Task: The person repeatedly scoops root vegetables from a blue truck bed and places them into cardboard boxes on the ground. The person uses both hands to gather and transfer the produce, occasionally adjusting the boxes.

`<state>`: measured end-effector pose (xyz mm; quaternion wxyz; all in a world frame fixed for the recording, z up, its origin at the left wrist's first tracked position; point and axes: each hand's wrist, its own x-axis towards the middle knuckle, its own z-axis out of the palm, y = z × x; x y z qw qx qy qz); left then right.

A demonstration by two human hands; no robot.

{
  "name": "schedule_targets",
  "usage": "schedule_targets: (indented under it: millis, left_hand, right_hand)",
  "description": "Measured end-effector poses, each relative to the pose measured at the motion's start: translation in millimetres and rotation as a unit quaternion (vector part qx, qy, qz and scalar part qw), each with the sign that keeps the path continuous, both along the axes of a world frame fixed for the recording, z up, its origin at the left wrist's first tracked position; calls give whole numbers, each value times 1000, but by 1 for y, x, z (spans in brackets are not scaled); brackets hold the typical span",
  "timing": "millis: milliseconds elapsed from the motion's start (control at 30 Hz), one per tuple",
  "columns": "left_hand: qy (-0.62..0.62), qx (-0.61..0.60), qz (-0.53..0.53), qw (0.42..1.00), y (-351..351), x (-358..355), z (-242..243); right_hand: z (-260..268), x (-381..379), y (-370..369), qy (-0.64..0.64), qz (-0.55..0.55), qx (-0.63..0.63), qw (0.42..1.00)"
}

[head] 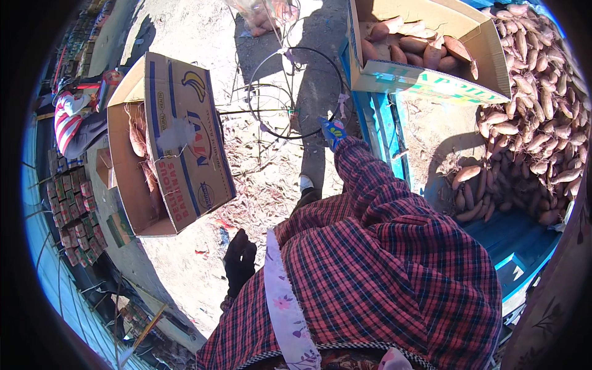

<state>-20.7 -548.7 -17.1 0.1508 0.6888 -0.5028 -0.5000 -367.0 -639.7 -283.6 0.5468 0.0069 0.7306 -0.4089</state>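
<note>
My right hand, in a blue patterned glove, grips the near rim of a black hoop. Strips of pale cloth or plastic are tied to this hoop, and a thin wire frame shows beneath it. My left hand, in a dark glove, hangs low beside my plaid clothing with its fingers bent. It appears to hold nothing, but the dark glove hides how far the fingers are closed. Left of the hoop, a cardboard banana box holds sweet potatoes, partly hidden by its wall.
At upper right, an open cardboard box of sweet potatoes rests by a blue metal frame. A large sweet potato heap lies beyond. A clear bag stands at the top. Far left are a person and stacked cartons.
</note>
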Motion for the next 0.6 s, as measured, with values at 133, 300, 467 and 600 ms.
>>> schedule_targets:
  millis: [133,300,467,600]
  left_hand:
    - [34,-10,102,994,12,42,-3]
    - [24,67,-14,997,31,32,-52]
    - [34,107,9,994,49,13,-69]
    - [25,61,-47,997,6,-19,-58]
  right_hand:
    - [-7,70,-7,-220,-180,-18,959]
    - [-23,62,-19,-87,-159,-15,983]
    - [6,50,-39,-187,-192,-122,956]
    - [18,40,-55,-207,-140,-156,956]
